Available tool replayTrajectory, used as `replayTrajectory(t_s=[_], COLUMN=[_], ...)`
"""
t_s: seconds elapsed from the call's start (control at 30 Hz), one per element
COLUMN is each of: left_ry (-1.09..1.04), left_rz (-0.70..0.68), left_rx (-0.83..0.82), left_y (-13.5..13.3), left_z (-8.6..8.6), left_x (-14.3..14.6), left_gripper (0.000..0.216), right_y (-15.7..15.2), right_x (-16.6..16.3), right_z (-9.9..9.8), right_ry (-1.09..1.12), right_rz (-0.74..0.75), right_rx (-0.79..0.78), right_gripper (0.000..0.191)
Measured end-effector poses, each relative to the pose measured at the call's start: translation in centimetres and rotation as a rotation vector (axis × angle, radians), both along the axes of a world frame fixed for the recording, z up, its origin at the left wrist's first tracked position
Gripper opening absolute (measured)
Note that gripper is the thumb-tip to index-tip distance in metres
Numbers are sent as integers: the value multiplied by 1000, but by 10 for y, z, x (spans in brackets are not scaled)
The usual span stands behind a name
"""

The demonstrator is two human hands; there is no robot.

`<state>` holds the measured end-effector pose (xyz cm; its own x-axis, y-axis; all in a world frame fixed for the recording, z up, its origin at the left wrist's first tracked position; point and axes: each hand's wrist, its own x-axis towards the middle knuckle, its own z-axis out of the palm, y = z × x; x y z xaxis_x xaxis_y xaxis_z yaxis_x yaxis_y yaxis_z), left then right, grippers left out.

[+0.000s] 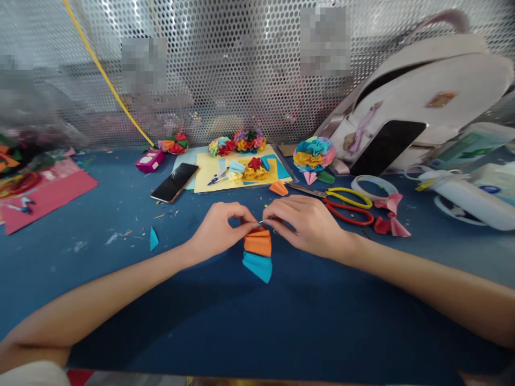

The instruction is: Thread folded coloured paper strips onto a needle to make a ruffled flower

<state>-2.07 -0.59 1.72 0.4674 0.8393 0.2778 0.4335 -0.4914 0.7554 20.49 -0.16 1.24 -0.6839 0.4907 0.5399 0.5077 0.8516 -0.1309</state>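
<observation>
The left hand (221,228) is nearly closed, thumb and forefinger pinched at the narrow top of an orange pleated piece (258,244). The right hand (308,225) is likewise pinched; a thin shiny sliver (262,221), possibly a needle or wire, seems to be gripped at its fingertips. The exact contact is hidden. The orange piece hangs below the fingertips, above the table (225,327), with a blue pleated piece (258,266) just beneath it; how the two are joined cannot be told.

Risks, as judged: the pleats could be fanned open if the left pinch were relaxed. The material, apparently thin, could be torn if the sliver were pulled hard. A fingertip could be pricked if the sliver is sharp, since both pinches are close together. The blue piece could be dropped if it is only loosely attached. The scissors (322,194) could be knocked by a rightward sweep.
</observation>
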Motion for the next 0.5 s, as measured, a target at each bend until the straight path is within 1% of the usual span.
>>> replayTrajectory(t_s=[0.13,0.27,0.5], left_ry=[-58,-108,-125], left_rz=[8,4,-6], left_rx=[-90,-169,-218], left_y=[3,5,5], left_z=[1,1,-2], left_x=[-1,-1,-1], left_gripper=[9,11,11], right_y=[1,3,4], right_x=[2,4,5], right_z=[4,5,5], right_ry=[58,72,109], right_rz=[-12,-26,26], right_rx=[-38,-63,-148], right_gripper=[10,8,13])
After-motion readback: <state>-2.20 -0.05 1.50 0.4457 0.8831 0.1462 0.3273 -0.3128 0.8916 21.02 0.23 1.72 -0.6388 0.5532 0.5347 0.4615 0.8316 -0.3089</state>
